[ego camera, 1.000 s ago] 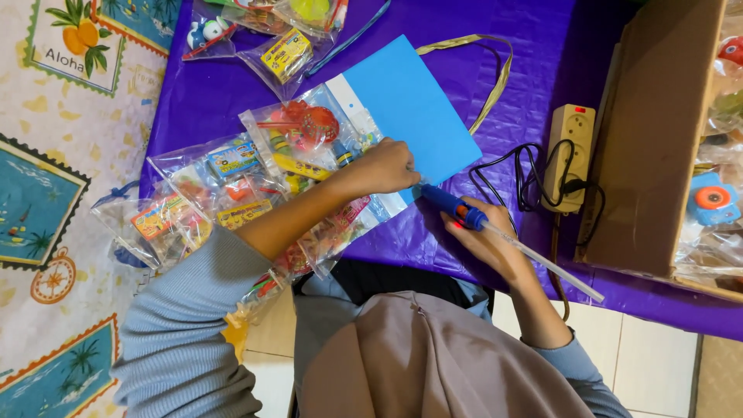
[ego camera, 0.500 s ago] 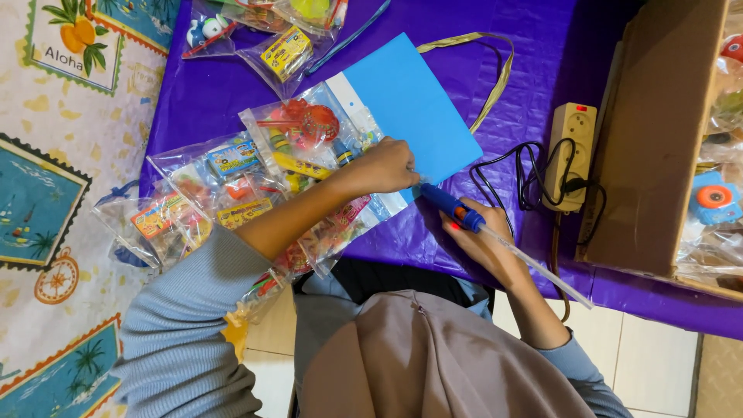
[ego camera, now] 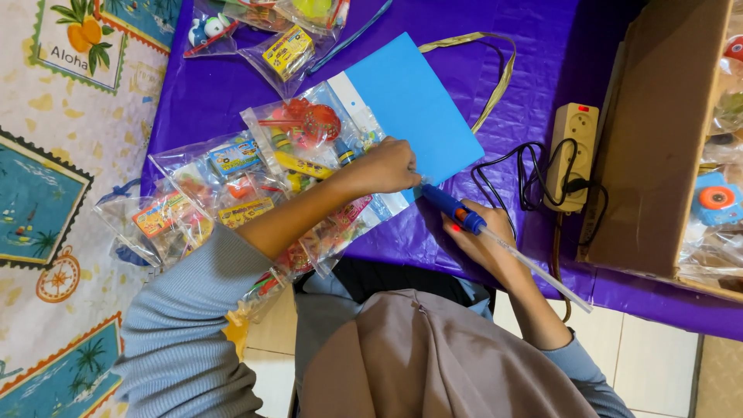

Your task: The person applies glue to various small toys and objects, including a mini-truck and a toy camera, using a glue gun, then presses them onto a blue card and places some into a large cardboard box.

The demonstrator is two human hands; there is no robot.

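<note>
My left hand (ego camera: 385,166) presses down on a clear plastic toy packet (ego camera: 325,143) topped by a blue card (ego camera: 414,104), at the card's lower edge. My right hand (ego camera: 484,240) grips a blue glue gun (ego camera: 455,210) with a clear glue stick (ego camera: 542,272) sticking out behind. The gun's tip points at the card's lower corner, right beside my left fingers. All of this lies on a purple cloth (ego camera: 511,70).
Several more clear toy packets (ego camera: 201,193) lie to the left and at the top. A beige power strip (ego camera: 574,155) with a black cord (ego camera: 515,174) sits right of the card. An open cardboard box (ego camera: 658,139) holds toys at the right. A gold ribbon (ego camera: 495,77) trails behind the card.
My right hand has shifted the glue gun slightly along the card's lower edge. My left hand stays pressed on the packet.
</note>
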